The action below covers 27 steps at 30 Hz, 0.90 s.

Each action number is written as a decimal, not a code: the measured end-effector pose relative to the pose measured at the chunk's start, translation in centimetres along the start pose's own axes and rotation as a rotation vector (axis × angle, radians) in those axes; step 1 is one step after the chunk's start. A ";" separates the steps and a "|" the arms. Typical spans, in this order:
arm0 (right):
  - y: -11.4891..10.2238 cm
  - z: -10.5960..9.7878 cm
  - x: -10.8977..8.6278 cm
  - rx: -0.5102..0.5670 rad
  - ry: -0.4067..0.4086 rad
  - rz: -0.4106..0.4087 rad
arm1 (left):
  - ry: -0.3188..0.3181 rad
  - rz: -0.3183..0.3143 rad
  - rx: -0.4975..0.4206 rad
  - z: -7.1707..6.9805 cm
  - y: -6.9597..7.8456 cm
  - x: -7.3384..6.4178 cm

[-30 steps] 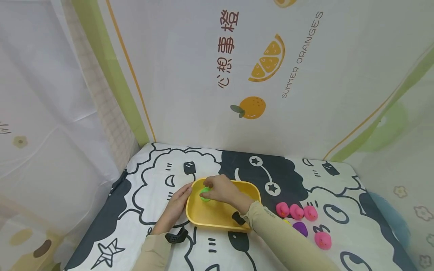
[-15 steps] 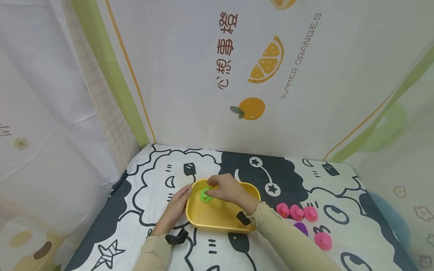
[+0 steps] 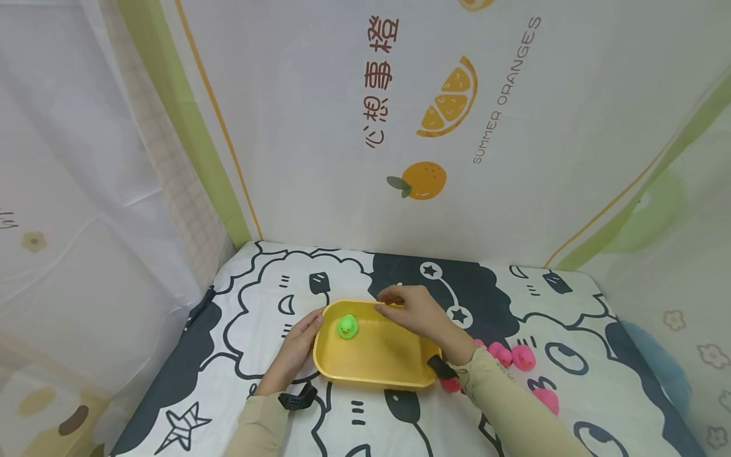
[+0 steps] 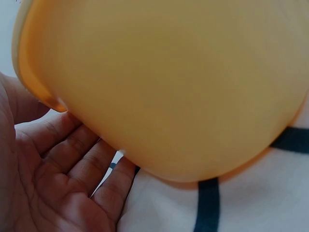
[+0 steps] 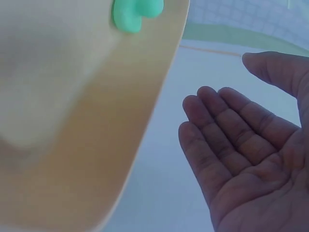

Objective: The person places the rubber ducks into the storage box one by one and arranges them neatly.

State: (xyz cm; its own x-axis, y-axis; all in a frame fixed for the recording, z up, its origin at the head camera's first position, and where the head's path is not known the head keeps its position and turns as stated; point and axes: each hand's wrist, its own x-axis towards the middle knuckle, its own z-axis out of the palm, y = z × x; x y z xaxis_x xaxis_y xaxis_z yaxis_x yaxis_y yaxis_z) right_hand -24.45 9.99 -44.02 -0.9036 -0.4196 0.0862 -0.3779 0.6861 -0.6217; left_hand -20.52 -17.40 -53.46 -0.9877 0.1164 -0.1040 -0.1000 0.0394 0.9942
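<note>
A yellow plastic tray (image 3: pixel 371 358) sits on the patterned cloth. Inside its far left corner rests a small green rubber duck (image 3: pixel 347 326); part of the duck (image 5: pixel 128 14) also shows in the right wrist view. My left hand (image 3: pixel 297 349) grips the tray's left end. In the left wrist view the thumb is at the rim and the fingers (image 4: pixel 106 164) lie against the outer wall. Above the tray's far right rim, my right hand (image 3: pixel 419 311) holds nothing. Its fingers (image 5: pixel 224 121) are extended with the thumb apart.
Pink rubber ducks (image 3: pixel 523 358) lie right of the tray, partly covered by the right sleeve (image 3: pixel 502 400). A reddish-pink toy (image 3: pixel 450 384) shows beside the tray's near right corner. A slim black object (image 3: pixel 200 308) lies at the left edge. Printed curtains (image 3: pixel 320 158) enclose the back and sides.
My right hand has let go of the green duck and moved right, toward the tray's far right rim. The duck stays in the tray; the left hand keeps its place.
</note>
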 end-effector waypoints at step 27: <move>6.8 -6.4 -7.6 0.006 0.180 0.182 | 0.008 -0.007 0.005 0.1 0.1 0.0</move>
State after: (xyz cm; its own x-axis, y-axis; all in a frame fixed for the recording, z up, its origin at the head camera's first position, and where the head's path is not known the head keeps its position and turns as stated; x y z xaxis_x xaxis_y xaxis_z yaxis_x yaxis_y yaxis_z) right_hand -21.43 21.70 -43.92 -0.9781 -0.1768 0.1097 -0.2054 0.7365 -0.6445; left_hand -20.48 -17.31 -53.36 -0.9880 0.1084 -0.1103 -0.1060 0.0451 0.9933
